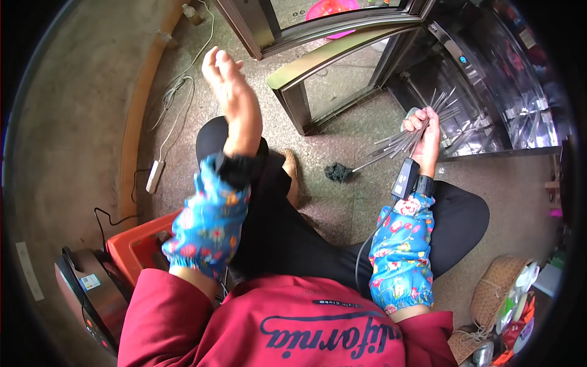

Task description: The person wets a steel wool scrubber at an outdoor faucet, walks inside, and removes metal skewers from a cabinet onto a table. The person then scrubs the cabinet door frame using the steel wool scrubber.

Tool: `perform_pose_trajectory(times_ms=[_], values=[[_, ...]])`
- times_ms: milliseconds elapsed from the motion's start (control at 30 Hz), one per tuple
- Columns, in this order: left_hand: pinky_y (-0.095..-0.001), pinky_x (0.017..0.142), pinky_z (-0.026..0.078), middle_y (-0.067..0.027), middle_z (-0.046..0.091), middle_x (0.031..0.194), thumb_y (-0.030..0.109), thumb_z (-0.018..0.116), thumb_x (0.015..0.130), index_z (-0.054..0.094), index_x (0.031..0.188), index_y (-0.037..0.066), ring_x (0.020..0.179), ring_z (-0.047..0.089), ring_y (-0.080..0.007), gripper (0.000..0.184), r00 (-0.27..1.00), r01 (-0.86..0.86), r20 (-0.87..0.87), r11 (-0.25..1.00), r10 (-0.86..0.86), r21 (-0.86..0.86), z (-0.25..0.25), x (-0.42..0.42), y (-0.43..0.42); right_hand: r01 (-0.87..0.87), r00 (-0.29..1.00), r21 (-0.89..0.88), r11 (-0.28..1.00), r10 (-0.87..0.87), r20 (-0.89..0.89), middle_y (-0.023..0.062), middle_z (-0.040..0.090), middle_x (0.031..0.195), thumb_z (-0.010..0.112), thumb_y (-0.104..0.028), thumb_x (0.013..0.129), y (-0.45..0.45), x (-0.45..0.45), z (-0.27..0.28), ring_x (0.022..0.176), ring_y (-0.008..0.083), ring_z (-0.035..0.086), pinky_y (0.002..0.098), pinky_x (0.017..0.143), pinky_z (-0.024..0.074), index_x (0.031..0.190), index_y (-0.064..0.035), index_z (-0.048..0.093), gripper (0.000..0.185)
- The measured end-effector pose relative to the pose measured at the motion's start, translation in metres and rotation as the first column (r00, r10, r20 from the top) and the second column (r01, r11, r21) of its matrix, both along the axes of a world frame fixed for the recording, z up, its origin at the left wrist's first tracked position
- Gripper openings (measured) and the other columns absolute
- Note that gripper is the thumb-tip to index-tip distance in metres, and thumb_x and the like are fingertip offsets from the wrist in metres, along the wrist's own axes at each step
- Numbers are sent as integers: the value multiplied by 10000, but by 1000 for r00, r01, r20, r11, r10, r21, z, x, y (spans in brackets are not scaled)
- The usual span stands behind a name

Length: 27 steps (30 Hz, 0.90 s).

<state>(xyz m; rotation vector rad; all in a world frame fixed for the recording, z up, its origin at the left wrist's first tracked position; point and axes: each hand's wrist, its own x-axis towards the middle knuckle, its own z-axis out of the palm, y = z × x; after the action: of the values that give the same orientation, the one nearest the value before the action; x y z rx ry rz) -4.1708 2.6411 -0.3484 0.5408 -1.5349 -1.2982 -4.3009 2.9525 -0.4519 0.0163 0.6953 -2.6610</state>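
My right hand (426, 129) is closed around a bundle of thin metal skewers (397, 144), which fan out on both sides of the fist beside a shiny metal cabinet. Below the bundle, a dark fuzzy clump (338, 172) sits at the end of one thin rod. I cannot tell whether that rod belongs to the bundle. My left hand (237, 92) is raised over the floor at the left, its fingers loosely bent and a little apart. Nothing shows in it.
Glass-paned cabinet doors (292, 72) stand open ahead of the metal cabinet (471, 104). A pink basin (335, 8) is behind them. At left lie a power strip (155, 177) and white cord. A red stool (139, 244) and a woven basket (498, 284) flank me.
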Motion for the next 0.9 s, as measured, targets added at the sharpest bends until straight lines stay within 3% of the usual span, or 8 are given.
perform_pose_trajectory(times_ms=[133,200,267,433,667,733,800,900], values=[[-324,848,428,-92,599,1014,329,311,1020,520,1145,17,917,575,-202,395,781,622,106,781,-616,-46,12,54,46,44,991,-53,998,-50,-121,-21,457,726,526,-201,929,-20,15,48,580,84,400,274,557,341,832,-101,470,150],[-340,883,422,-97,589,1057,381,309,1014,529,1161,22,965,561,-211,446,606,725,111,605,-787,329,-16,66,78,18,988,-81,997,-31,-152,-21,461,730,527,-201,927,-31,20,69,584,84,401,278,560,347,831,-94,472,154],[-344,915,413,-111,569,1117,428,319,1003,522,1197,37,1013,549,-218,481,581,601,-269,181,-768,779,-41,64,98,-17,987,-59,998,7,-159,-17,459,725,526,-203,926,-43,30,89,580,93,406,279,560,352,835,-92,479,151],[-396,951,447,-175,540,1223,521,295,975,433,1274,-12,1075,576,-305,626,580,599,-447,-15,-681,800,-7,62,134,133,988,181,975,-117,-97,29,524,743,565,-168,897,-71,66,110,646,158,528,312,611,453,904,-58,508,124],[-400,898,472,-162,615,1014,474,317,986,560,1028,3,975,599,-286,532,655,661,-508,100,-560,744,-24,42,127,86,981,301,950,-27,-194,82,545,769,572,-96,861,-100,96,128,607,208,590,322,601,497,1008,-20,495,183],[-404,833,490,-141,618,928,449,367,976,567,902,27,898,603,-256,472,800,514,-417,135,-432,847,-15,34,125,50,992,353,934,-4,-128,104,583,807,580,-105,854,-101,99,116,673,227,617,329,656,505,932,20,582,147],[-384,759,497,-111,609,894,430,417,962,559,883,40,826,606,-227,423,814,549,-435,264,-386,793,-22,31,126,113,919,294,949,13,-395,130,613,899,528,-230,888,-101,99,91,827,216,605,337,756,499,1010,64,623,332],[-303,669,459,-28,585,730,461,415,964,591,780,58,720,558,-137,477,851,509,-379,392,-364,766,-27,19,127,34,860,223,974,85,-504,25,435,668,517,-204,882,-118,103,123,606,117,453,343,668,461,820,-94,361,200]])
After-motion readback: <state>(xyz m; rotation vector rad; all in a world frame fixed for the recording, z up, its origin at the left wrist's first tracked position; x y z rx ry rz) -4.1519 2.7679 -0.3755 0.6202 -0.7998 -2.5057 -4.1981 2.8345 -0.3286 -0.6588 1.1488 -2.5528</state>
